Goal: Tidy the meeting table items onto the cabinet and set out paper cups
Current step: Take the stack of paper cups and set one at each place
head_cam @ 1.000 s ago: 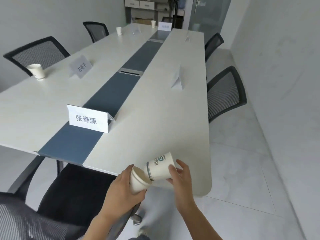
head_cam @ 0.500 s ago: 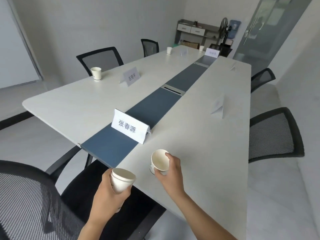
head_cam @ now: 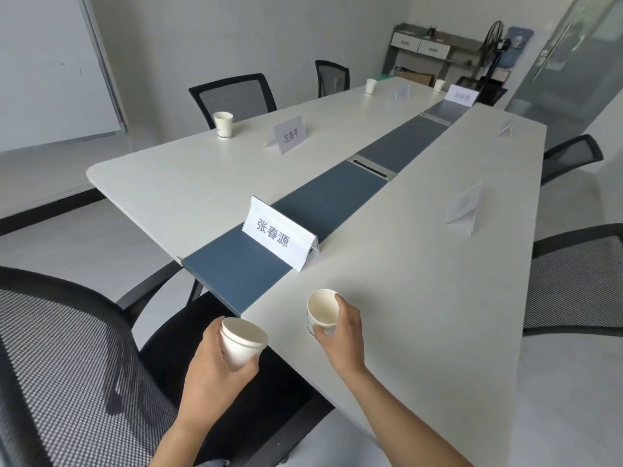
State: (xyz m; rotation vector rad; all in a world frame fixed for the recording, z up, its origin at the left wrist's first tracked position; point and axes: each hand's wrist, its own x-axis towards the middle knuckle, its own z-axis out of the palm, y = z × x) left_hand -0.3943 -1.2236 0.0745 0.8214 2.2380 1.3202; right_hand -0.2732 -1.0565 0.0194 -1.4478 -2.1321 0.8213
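Note:
My right hand [head_cam: 340, 335] grips a white paper cup [head_cam: 322, 310] that stands upright on the near corner of the long white meeting table [head_cam: 421, 298]. My left hand [head_cam: 215, 365] holds a stack of nested white paper cups [head_cam: 241, 345] in the air just off the table's near edge. A paper cup [head_cam: 223, 124] stands at the left side of the table, and two other cups, one [head_cam: 371, 86] and another [head_cam: 439, 85], stand at the far end. A grey cabinet [head_cam: 435, 50] stands against the back wall.
Name cards stand on the table: one [head_cam: 279, 244] just beyond my hands, one [head_cam: 290, 134] at the left, one [head_cam: 465, 210] at the right, others farther off. Black mesh chairs [head_cam: 67, 365] ring the table. A glass door [head_cam: 573, 52] is at the far right.
The cup in my right hand went from tilted in the air, beside the stack, to upright on the table. The view swung left and closer to the table.

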